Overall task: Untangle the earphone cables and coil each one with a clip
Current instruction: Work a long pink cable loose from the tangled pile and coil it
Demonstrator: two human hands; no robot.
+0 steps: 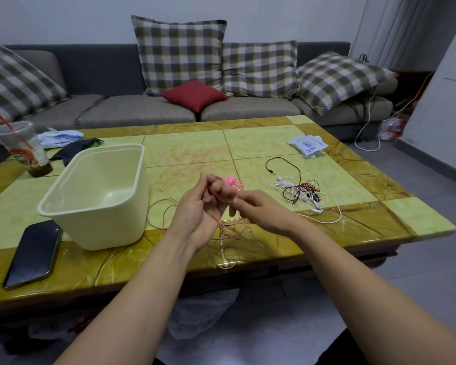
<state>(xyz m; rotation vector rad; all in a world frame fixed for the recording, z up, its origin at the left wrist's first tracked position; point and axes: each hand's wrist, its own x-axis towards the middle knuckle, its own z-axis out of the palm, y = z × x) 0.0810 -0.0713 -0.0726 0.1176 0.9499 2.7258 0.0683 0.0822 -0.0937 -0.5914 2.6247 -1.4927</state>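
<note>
Both bare forearms reach forward, hands meeting; left hand [195, 209] palm inward, fingers curled round pink cable [231, 180]; right hand [258, 209] palm down, fingertips pinching it

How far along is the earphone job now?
No finished coil is in view. In hand: the left hand and right hand hold the pink cable, with a bright pink piece, perhaps the clip. Left: the white and dark red cables lie tangled on the table.

Left: tub [98, 196], phone [33, 252], cup [21, 148]. Right: cable tangle [304, 191], packet [308, 144]. Near edge: pink cable [228, 227] loops. Open passage: table [184, 151] centre, far half.
</note>
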